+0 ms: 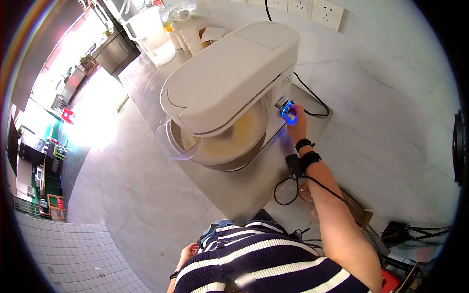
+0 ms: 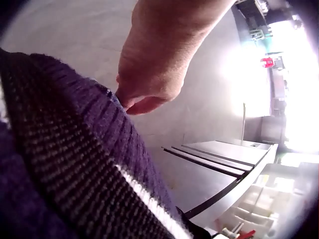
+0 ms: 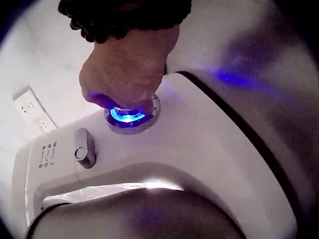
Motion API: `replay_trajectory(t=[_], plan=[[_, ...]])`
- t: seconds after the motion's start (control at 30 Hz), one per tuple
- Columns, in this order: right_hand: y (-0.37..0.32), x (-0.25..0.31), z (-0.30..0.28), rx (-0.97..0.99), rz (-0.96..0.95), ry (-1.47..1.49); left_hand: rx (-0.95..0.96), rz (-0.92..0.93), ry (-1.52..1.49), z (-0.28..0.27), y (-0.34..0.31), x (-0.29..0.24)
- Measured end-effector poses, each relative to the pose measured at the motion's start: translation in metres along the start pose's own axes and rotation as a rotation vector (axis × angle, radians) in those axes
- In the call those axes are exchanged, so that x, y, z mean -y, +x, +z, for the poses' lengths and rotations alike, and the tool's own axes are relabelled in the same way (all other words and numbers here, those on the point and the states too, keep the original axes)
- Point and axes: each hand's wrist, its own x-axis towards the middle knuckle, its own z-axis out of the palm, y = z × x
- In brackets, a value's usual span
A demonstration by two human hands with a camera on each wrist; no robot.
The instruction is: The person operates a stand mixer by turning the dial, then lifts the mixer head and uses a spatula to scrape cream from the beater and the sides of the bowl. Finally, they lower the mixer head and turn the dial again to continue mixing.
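A white stand mixer (image 1: 229,78) stands on a metal table, with a steel bowl (image 1: 229,162) of pale yellow mixture under its head. My right hand (image 1: 297,124) grips the speed dial (image 3: 130,123) on the mixer's side, fingers and thumb around it. The dial's ring glows blue. Close to it on the same side sits a small silver lever (image 3: 85,149). A clear guard (image 1: 178,141) with a pouring spout rings the bowl's top. Down by my hip hangs my left hand (image 2: 149,84), beside the striped sweater and jeans, its fingers loosely bent and partly hidden.
The metal table (image 1: 234,190) stands against a marble-look wall with power sockets (image 1: 327,14). Behind the mixer are a translucent jug (image 1: 154,36) and other containers. A black cord (image 1: 312,93) runs beside the mixer. A cable (image 1: 288,200) hangs from my right wrist. A black bag (image 1: 395,234) lies at right.
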Motion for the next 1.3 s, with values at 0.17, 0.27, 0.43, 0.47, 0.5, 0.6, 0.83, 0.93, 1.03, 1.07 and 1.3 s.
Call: replay_trajectory(t=[0.17, 0.27, 0.43, 0.47, 0.5, 0.6, 0.83, 0.93, 1.03, 1.07, 1.3], plan=[[-0.001, 0.01, -0.007, 0.038, -0.11, -0.127, -0.004, -0.02, -0.097, 0.005, -0.003, 0.006], [-0.001, 0.012, -0.009, 0.046, -0.142, -0.142, -0.003, -0.019, -0.101, 0.004, -0.007, 0.0], [-0.004, 0.014, -0.009, 0.01, -0.102, 0.014, -0.017, -0.026, -0.145, 0.009, -0.006, 0.008], [-0.004, 0.01, -0.008, 0.024, -0.008, 0.087, -0.015, -0.029, -0.15, 0.009, -0.005, 0.009], [-0.005, 0.007, -0.007, 0.039, 0.085, 0.16, -0.015, -0.032, -0.156, 0.01, -0.006, 0.01], [-0.002, 0.003, -0.005, 0.1, 0.276, 0.299, 0.012, -0.026, -0.216, 0.008, -0.011, 0.003], [-0.001, 0.003, -0.009, 0.09, -0.034, -0.03, -0.014, 0.015, -0.165, 0.008, -0.01, 0.006], [-0.002, 0.006, -0.013, 0.092, -0.059, -0.065, -0.02, -0.001, -0.105, 0.003, -0.013, -0.006], [0.002, 0.005, -0.016, 0.125, -0.067, -0.155, -0.024, -0.043, -0.14, -0.001, -0.012, -0.01], [0.003, 0.007, -0.017, 0.106, -0.074, -0.16, -0.01, -0.064, -0.279, 0.001, -0.003, 0.003], [0.015, 0.06, -0.028, 0.112, -0.241, -0.107, -0.165, 0.259, 0.043, -0.043, -0.025, -0.09]])
